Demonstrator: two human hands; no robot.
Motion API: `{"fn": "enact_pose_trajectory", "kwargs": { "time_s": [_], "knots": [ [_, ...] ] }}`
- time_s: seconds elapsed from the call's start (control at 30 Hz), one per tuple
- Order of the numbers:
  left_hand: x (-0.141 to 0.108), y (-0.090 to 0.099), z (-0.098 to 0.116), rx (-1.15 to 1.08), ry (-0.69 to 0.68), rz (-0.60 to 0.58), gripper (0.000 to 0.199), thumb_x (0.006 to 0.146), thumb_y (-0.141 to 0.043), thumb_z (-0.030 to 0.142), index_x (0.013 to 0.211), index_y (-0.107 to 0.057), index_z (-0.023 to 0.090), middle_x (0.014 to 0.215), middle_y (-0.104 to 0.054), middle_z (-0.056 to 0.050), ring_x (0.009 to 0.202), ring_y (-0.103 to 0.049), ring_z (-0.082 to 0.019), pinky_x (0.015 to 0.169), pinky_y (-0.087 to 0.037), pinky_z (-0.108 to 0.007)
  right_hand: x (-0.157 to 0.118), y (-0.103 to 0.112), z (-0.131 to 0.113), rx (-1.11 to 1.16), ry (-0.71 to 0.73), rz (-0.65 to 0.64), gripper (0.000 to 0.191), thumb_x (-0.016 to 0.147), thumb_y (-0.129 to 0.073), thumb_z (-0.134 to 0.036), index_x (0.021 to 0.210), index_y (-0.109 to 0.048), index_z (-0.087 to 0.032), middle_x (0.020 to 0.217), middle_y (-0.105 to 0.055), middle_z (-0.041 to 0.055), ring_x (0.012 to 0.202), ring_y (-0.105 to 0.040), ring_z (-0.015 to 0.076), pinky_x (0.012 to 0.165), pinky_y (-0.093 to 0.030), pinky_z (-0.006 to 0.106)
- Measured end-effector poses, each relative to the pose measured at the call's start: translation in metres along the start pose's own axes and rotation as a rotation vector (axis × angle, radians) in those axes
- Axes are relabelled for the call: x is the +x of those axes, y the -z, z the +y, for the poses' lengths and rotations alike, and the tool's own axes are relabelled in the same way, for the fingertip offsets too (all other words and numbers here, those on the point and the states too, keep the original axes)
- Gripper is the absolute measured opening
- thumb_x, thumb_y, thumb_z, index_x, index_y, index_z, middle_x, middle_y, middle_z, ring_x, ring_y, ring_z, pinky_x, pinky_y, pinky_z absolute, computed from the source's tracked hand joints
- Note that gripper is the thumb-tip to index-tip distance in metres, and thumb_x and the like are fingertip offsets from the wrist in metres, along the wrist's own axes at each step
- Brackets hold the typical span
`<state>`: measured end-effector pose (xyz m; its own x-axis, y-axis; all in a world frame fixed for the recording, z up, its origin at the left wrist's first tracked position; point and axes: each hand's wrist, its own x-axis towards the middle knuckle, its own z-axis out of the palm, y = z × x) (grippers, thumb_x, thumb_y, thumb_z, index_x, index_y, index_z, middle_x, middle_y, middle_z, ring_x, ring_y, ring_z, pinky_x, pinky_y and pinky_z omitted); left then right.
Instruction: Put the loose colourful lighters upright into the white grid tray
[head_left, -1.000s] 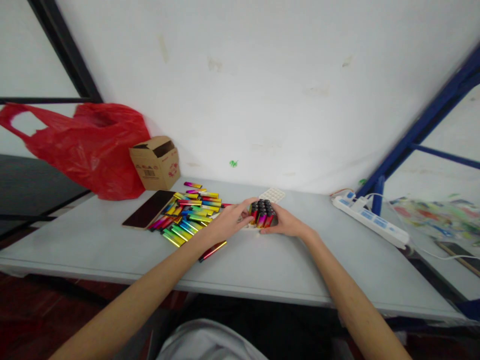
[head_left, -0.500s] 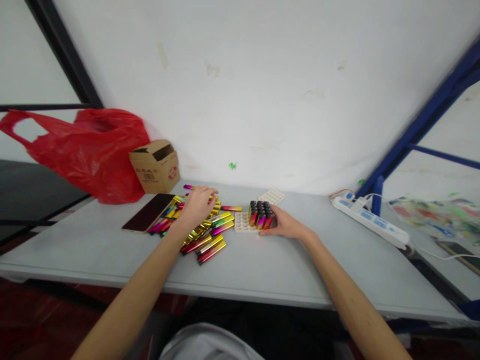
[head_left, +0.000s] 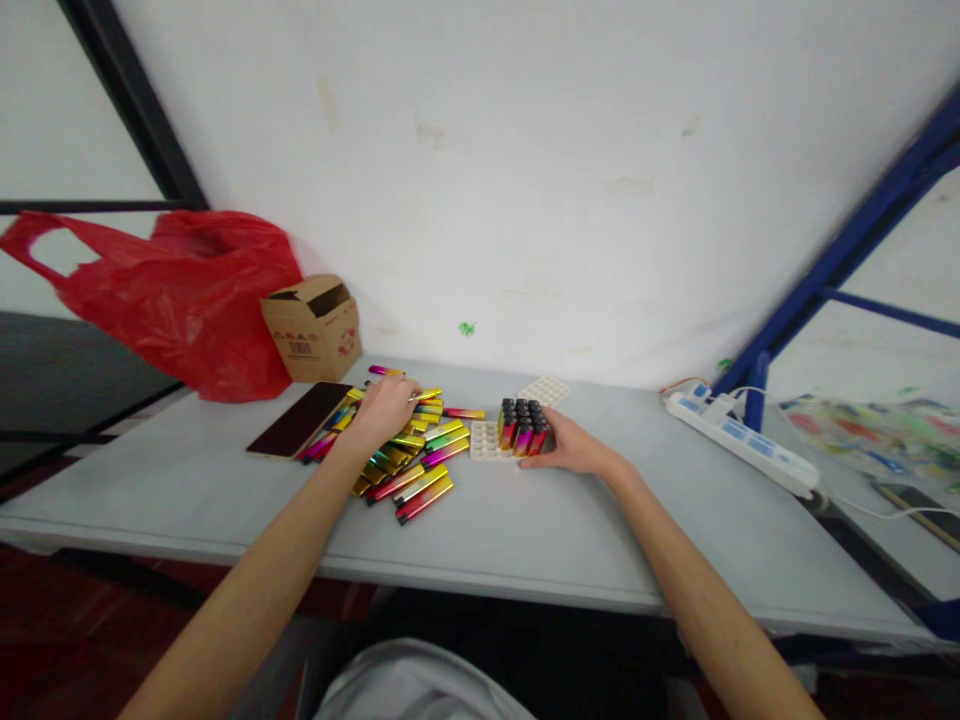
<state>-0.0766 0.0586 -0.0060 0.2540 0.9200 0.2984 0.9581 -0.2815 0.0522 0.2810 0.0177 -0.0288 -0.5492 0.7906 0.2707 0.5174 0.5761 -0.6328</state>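
Observation:
Shiny multicoloured lighters lie in a loose pile left of centre on the table. My left hand is over the back of the pile, fingers closed on a gold lighter at the fingertips. Further right, a block of upright lighters, black tops up, stands in the right part of a pale tray with round holes. My right hand curls round the right side of that block, thumb at the front by the tray edge. Its other fingers are partly hidden behind the lighters.
A second pale holed tray lies behind. To the left are a dark flat phone or tablet, an open cardboard box and a red plastic bag. A white power strip with cables lies along the right side.
My left hand has shifted slightly left and back over the pile, and a gold lighter now shows at its fingertips. My right hand stays round the upright lighters.

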Motion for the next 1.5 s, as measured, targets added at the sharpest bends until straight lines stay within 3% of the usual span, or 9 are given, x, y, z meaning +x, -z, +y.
{"fn": "enact_pose_trajectory", "kwargs": {
  "time_s": [0.17,0.3,0.5,0.7,0.83,1.0,1.1,1.3,1.5],
  "knots": [
    [-0.002,0.001,0.002,-0.211,-0.012,0.15,0.036,0.098,-0.04,0.027,0.111,-0.072,0.015,0.109,-0.072,-0.017,0.105,-0.066,-0.031,0.099,-0.047,-0.043,0.0,-0.001,0.002,-0.006,0.004,-0.001,0.087,0.068,-0.09,-0.054,0.138,-0.054,-0.017,0.133,-0.064,0.0145,0.119,-0.061,0.0354,0.107,-0.047,0.053],
    [-0.005,0.013,0.019,-0.64,0.021,0.227,0.031,0.095,-0.053,0.038,0.107,-0.072,0.017,0.081,-0.072,-0.007,0.077,-0.067,-0.023,0.08,-0.052,-0.034,0.0,0.0,0.001,-0.005,0.018,0.007,0.085,0.068,-0.09,-0.053,0.137,-0.055,-0.018,0.132,-0.065,0.0141,0.119,-0.062,0.0356,0.107,-0.047,0.053],
    [-0.012,0.028,0.059,-1.503,0.125,0.097,0.035,0.079,-0.078,0.047,0.087,-0.072,0.014,0.059,-0.052,0.003,0.059,-0.056,-0.012,0.063,-0.049,-0.025,0.001,0.0,-0.003,-0.001,0.017,0.0,0.084,0.068,-0.09,-0.051,0.136,-0.055,-0.016,0.133,-0.065,0.0149,0.119,-0.062,0.0356,0.107,-0.047,0.052],
    [-0.024,0.034,0.086,-1.86,0.165,-0.085,0.037,0.081,-0.079,0.048,0.085,-0.057,0.018,0.078,-0.063,0.0,0.069,-0.062,-0.013,0.068,-0.055,-0.028,0.0,0.001,-0.004,0.02,0.031,0.003,0.084,0.069,-0.09,-0.05,0.137,-0.055,-0.018,0.135,-0.064,0.0141,0.122,-0.061,0.0357,0.109,-0.046,0.052],
    [-0.03,0.031,0.094,-1.837,0.129,-0.215,0.035,0.09,-0.068,0.053,0.092,-0.051,0.022,0.062,-0.05,0.008,0.049,-0.046,-0.009,0.054,-0.05,-0.024,0.0,0.001,-0.004,0.028,0.028,0.005,0.085,0.069,-0.09,-0.05,0.139,-0.054,-0.017,0.136,-0.064,0.0143,0.123,-0.061,0.0356,0.109,-0.046,0.051],
    [-0.029,0.02,0.098,-1.767,0.206,-0.263,0.046,0.088,-0.064,0.062,0.079,-0.049,0.02,0.055,-0.03,0.011,0.042,-0.026,-0.006,0.039,-0.025,-0.017,0.001,0.0,-0.001,0.025,0.046,0.004,0.083,0.069,-0.09,-0.051,0.137,-0.055,-0.017,0.135,-0.065,0.0139,0.121,-0.061,0.0345,0.109,-0.046,0.05],
    [-0.027,0.016,0.1,-1.59,0.243,-0.188,0.053,0.083,-0.066,0.063,0.064,-0.039,0.021,0.051,-0.025,0.011,0.04,-0.021,-0.005,0.038,-0.016,-0.019,0.001,0.0,-0.001,0.024,0.035,0.002,0.085,0.069,-0.09,-0.051,0.138,-0.054,-0.016,0.134,-0.065,0.0143,0.12,-0.062,0.0348,0.108,-0.047,0.051],
    [-0.028,0.014,0.101,-1.206,0.172,0.031,0.043,0.083,-0.053,0.052,0.055,-0.038,0.022,0.047,-0.032,0.007,0.043,-0.03,-0.008,0.042,-0.021,-0.023,0.0,0.0,-0.003,0.016,0.036,0.005,0.085,0.069,-0.09,-0.049,0.138,-0.054,-0.017,0.135,-0.064,0.0147,0.121,-0.061,0.0352,0.108,-0.047,0.052],
    [-0.027,0.009,0.097,-1.129,0.132,0.083,0.037,0.082,-0.048,0.045,0.054,-0.039,0.022,0.047,-0.036,0.006,0.046,-0.035,-0.01,0.045,-0.024,-0.024,0.001,0.0,-0.003,0.029,0.048,0.008,0.084,0.069,-0.09,-0.049,0.138,-0.054,-0.017,0.135,-0.064,0.0141,0.121,-0.061,0.035,0.109,-0.046,0.052]
  ]
}}
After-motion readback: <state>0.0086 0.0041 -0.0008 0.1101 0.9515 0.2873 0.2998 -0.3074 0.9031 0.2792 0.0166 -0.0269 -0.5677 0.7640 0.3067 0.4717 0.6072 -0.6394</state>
